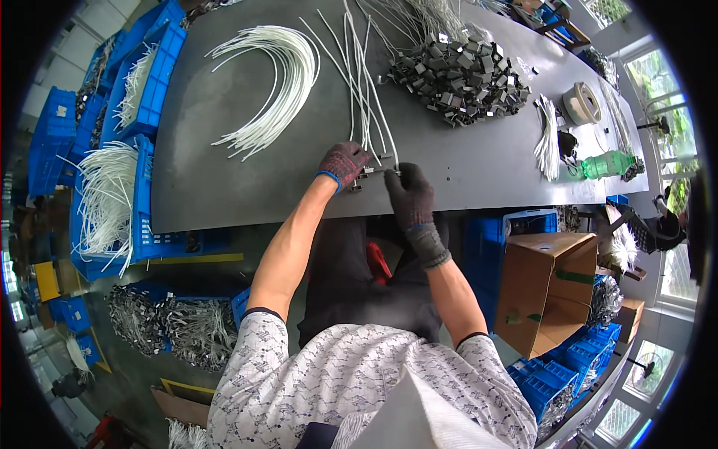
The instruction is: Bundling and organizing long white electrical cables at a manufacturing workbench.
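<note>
My left hand, in a dark reddish work glove with a blue cuff, is closed at the table's near edge. Its fingertips are beside a few small dark metal pieces, and what they grip is hidden. To its right, my right hand, in a dark knitted glove, pinches the near end of a white cable. That cable runs away from me across the table. Several loose white cables lie crossed next to it, their near ends close to my left hand.
A curved bundle of white cables lies left on the grey table. Beyond my right hand is a heap of dark metal clips. A tape roll and green bottle stand right. Blue crates and a cardboard box flank the table.
</note>
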### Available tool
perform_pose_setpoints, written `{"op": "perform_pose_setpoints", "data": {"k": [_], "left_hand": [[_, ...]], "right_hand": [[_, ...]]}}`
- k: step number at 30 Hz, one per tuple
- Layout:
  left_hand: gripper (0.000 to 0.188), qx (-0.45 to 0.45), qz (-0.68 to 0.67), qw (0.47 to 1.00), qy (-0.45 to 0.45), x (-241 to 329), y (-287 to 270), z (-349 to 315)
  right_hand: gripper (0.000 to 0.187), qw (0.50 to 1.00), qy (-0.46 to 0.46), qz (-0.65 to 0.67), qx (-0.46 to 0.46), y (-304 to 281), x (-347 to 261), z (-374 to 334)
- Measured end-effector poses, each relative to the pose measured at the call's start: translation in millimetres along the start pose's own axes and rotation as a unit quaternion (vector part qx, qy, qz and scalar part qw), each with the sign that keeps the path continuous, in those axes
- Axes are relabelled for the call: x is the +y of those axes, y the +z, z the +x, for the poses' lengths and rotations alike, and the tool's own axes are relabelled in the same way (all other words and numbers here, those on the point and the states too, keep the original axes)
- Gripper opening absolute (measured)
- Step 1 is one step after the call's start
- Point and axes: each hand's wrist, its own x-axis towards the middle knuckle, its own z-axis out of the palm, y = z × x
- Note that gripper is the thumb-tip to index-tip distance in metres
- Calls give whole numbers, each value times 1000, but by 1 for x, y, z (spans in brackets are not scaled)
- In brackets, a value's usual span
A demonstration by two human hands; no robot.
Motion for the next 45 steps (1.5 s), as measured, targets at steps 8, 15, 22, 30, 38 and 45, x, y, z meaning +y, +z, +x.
{"op": "perform_pose_setpoints", "data": {"k": [8,15,22,30,38,45], "left_hand": [[57,323,348,880,24,-92,-84,-24],[30,99,475,849,-210,-133,-161,-26],[15,209,461,860,-64,-113,-137,-39],[23,212,314,915,-137,-118,-112,-67],[22,163,-153,964,-143,-105,-48,-90],[20,181,-234,943,-153,-106,-49,-97]], "right_hand": [[55,992,24,-97,-73,-15,42,47],[60,947,-75,-197,242,-84,58,157],[61,967,0,-194,167,-101,42,239],[44,962,-21,-228,152,-113,83,212],[54,978,47,-158,129,-103,49,244],[33,977,26,-151,150,-127,87,213]]}}
